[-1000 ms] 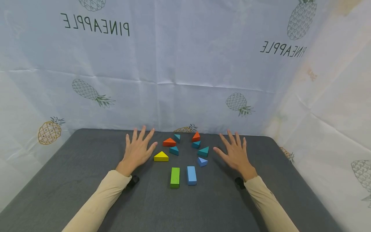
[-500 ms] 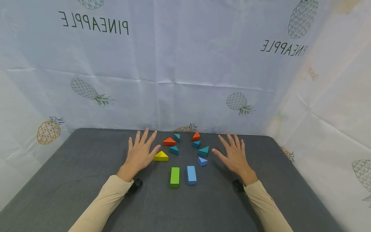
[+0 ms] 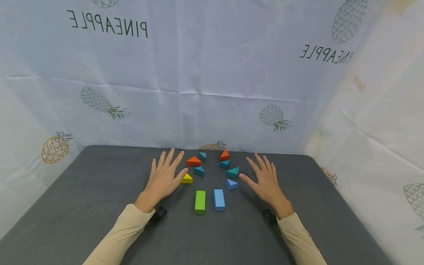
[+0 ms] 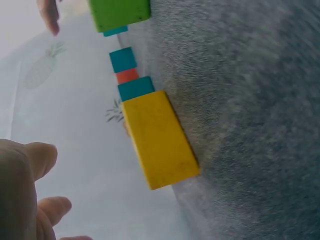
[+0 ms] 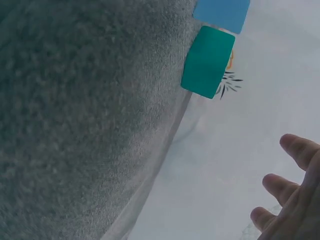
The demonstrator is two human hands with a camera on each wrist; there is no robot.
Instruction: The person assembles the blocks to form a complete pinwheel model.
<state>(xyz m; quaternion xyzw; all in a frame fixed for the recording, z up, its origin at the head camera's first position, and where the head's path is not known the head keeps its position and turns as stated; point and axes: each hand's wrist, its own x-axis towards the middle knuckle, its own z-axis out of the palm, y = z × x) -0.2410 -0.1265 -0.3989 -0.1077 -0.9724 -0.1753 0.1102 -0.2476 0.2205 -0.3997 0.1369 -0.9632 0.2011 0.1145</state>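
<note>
- Grey table [image 3: 82, 206], head view: wooden-looking blocks lie between the left hand [image 3: 162, 181] and the right hand [image 3: 265, 184], before a pineapple cloth [image 3: 215, 55]. Both grips are wide and hold nothing.
- Head view, left group: the green bar [image 3: 200, 202] lies nearest the person; beyond are the yellow wedge [image 3: 187, 179], left teal wedges [image 3: 199, 171] and left red wedge [image 3: 193, 162]. The left thumb hides part of the yellow one, so drifting inward or dropping could knock it.
- Head view, right group: blue bar [image 3: 219, 200], blue wedge [image 3: 232, 184], right teal wedges [image 3: 233, 173], right red wedge [image 3: 224, 155]. The right thumb is near the blue wedge; a careless sweep could shove it into its neighbours, as they sit close.
- Left wrist view: the yellow wedge shows well apart from the fingers; no contact appears. Misjudged depth could make a pinch miss.
- Right wrist view: spread fingers, apart from the teal and blue wedges; reaching past could topple one.
</note>
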